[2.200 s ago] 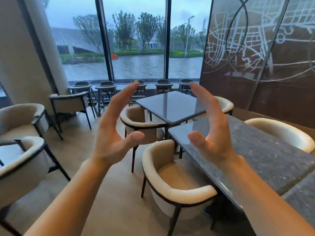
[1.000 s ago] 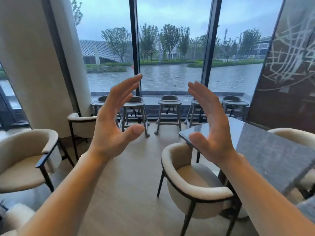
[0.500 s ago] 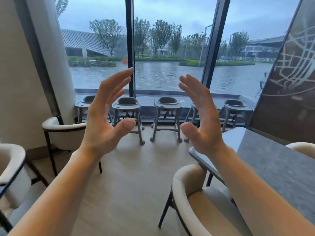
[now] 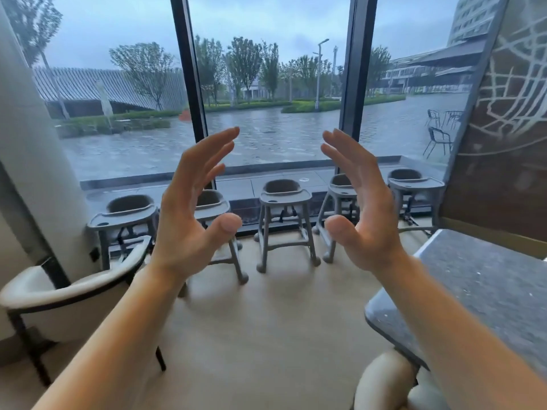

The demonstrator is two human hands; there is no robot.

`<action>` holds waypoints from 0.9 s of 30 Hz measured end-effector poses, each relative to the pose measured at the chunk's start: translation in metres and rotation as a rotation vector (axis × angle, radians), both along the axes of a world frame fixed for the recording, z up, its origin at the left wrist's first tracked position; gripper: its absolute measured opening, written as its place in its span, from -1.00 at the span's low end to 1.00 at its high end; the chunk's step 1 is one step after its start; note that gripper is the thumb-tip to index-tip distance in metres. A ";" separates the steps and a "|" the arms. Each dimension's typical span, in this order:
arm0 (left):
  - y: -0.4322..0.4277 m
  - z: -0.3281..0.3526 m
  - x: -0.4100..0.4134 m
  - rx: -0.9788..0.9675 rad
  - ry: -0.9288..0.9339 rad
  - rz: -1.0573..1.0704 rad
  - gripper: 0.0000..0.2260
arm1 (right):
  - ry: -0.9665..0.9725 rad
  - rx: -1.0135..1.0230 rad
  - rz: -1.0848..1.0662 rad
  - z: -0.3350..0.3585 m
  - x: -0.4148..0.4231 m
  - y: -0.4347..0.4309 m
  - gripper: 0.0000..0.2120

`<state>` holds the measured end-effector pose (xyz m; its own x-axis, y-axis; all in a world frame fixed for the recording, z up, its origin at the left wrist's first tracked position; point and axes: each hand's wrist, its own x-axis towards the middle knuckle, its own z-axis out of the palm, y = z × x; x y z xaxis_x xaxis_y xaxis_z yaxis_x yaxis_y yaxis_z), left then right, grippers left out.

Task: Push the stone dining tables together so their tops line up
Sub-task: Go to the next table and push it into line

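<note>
Beside the speckled stone table [image 4: 485,279], both hands hover open-palmed.

Stone table [image 4: 485,294] speckled grey, polished; floor [image 4: 266,335] matt pale wood.

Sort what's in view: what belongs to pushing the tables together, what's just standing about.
For the job: stone table, only one in view; left hand and right hand, open, touching nothing.
Just standing about: cream armchair on the left; cream chair by the table's corner; row of grey high chairs.
</note>
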<state>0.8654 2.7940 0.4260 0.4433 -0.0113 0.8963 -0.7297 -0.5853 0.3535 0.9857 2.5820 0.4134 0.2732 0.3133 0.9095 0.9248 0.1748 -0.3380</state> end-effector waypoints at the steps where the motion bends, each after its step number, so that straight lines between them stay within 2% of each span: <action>1: 0.013 0.003 0.022 0.005 0.002 0.001 -0.20 | 0.000 0.011 -0.002 0.001 0.023 0.014 -0.07; 8: 0.100 0.023 0.163 0.010 -0.005 -0.011 -0.18 | 0.010 0.039 -0.013 0.021 0.157 0.100 -0.07; 14: 0.172 0.005 0.289 -0.018 0.003 -0.074 -0.16 | 0.007 0.005 -0.079 0.005 0.266 0.164 -0.07; 22: 0.257 -0.015 0.487 -0.046 0.002 -0.290 -0.19 | 0.005 -0.034 -0.290 -0.005 0.415 0.233 -0.05; 27: 0.255 -0.007 0.615 -0.013 0.022 -0.494 -0.20 | 0.035 0.010 -0.483 -0.012 0.487 0.226 -0.05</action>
<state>1.4807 3.0489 0.4187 0.4064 -0.2142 0.8882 -0.9112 -0.1665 0.3767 1.4723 2.8080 0.4019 0.4161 0.1344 0.8993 0.8888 -0.2687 -0.3711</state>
